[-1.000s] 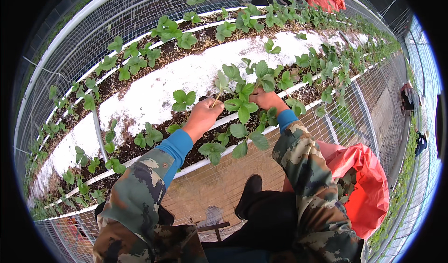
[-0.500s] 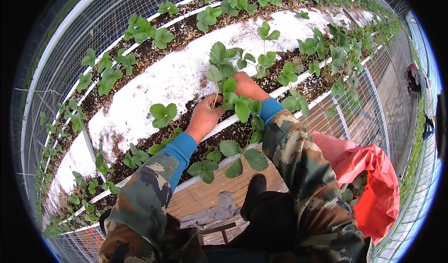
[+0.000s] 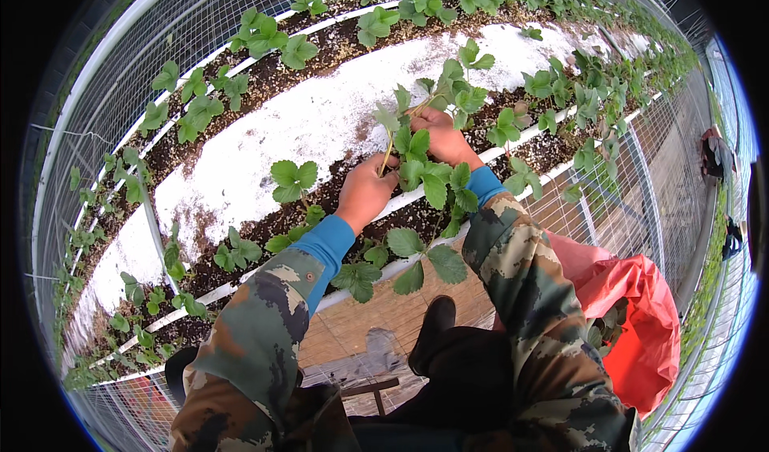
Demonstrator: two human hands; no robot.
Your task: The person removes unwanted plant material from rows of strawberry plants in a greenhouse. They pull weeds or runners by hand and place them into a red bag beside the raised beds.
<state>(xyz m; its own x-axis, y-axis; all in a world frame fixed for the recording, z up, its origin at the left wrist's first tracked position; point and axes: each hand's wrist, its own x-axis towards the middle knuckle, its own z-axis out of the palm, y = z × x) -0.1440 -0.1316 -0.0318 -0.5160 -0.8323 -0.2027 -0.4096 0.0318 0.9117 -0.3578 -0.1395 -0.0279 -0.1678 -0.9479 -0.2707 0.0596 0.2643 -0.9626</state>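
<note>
A strawberry plant [image 3: 415, 171] with toothed green leaves grows from the dark soil of the bed, between my two hands. My left hand [image 3: 367, 191] is closed, thumb and finger pinching a thin yellowish leaf stalk [image 3: 388, 154] on the plant's left side. Just right of it, my right hand [image 3: 444, 138] is closed around several leaf stalks [image 3: 426, 102] that lean toward the upper right. Part of its fingers is hidden by leaves. Camouflage sleeves with blue cuffs cover both forearms.
White sheeting [image 3: 280, 123] runs along the middle of the raised bed, with rows of strawberry plants on either side. White pipes [image 3: 400, 203] edge the bed. At my right stands a red bag [image 3: 641, 292] holding picked leaves [image 3: 613, 324]. Wire mesh [image 3: 633, 163] hangs beside the planks.
My right hand now grips stalks that bend toward the upper right, where leaves stood upright before. My left hand keeps its pinch. The whole view has shifted slightly.
</note>
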